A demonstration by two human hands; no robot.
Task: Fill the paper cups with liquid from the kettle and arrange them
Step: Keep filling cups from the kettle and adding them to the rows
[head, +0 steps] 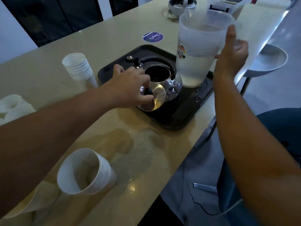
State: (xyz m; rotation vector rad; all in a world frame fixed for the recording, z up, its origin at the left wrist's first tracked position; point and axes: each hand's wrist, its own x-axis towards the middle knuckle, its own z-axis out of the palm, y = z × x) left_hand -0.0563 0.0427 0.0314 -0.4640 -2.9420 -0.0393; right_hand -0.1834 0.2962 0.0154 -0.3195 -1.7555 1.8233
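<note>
Holding lid (156,95) aside by its knob, pinched in curled left hand (130,85) fingers, leaving open kettle (164,82) just beyond fingertips on tray (179,121); right hand (231,54) curled around water-filled pitcher (195,51) handle, apparently for refilling; 2 cup stacks (86,173) unfilled.

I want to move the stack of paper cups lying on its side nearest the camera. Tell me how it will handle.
The stack of paper cups probably rolls in a curve, being tapered and on its side. It looks light, so a nudge would shift it. Thin paper walls likely crush under a hard squeeze.
</note>
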